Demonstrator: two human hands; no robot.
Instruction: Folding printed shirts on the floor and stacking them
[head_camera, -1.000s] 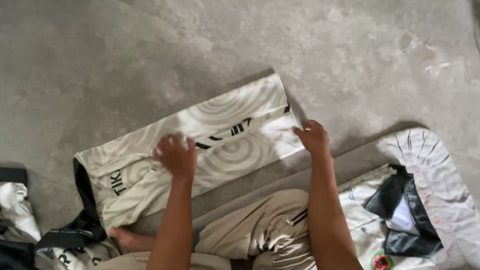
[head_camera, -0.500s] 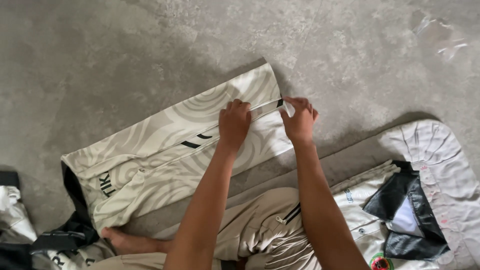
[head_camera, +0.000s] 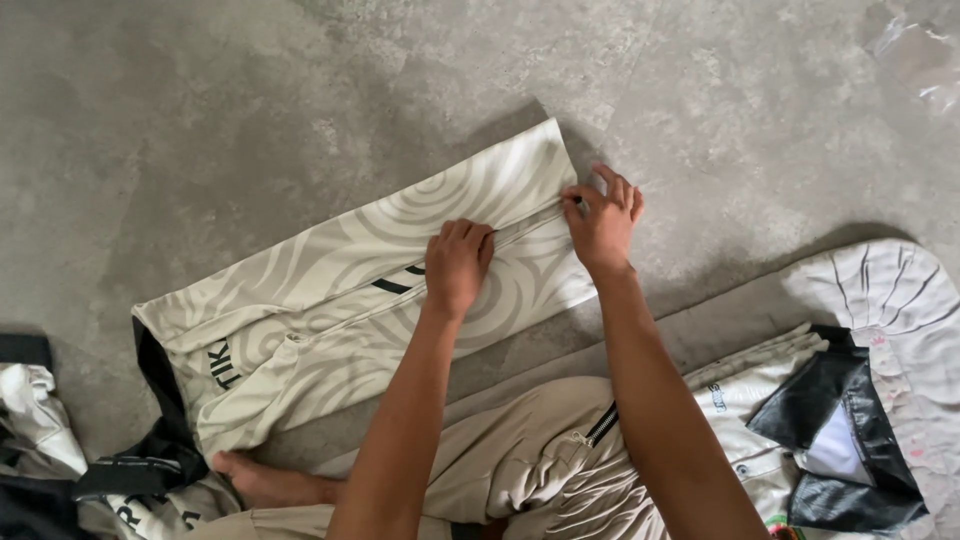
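Grey concrete floor (head_camera: 250, 110) fills your view, with a folded cream swirl-patterned jersey (head_camera: 350, 290) lying flat in front of you. Your left hand (head_camera: 457, 262) presses its centre fold, fingers curled closed on the cloth; your right hand (head_camera: 603, 218) pinches its far edge. More garments (head_camera: 860, 400) lie at your right, beside your knee.

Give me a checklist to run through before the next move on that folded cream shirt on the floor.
1. Left hand pressing on the cream shirt: ok.
2. Right hand pinching the shirt's edge: ok.
3. Fold edges lined up: cannot tell.
4. Shirt flat on the concrete floor: not ok, bunched at the collar end.
5. Garment pile apart from the shirt: ok.
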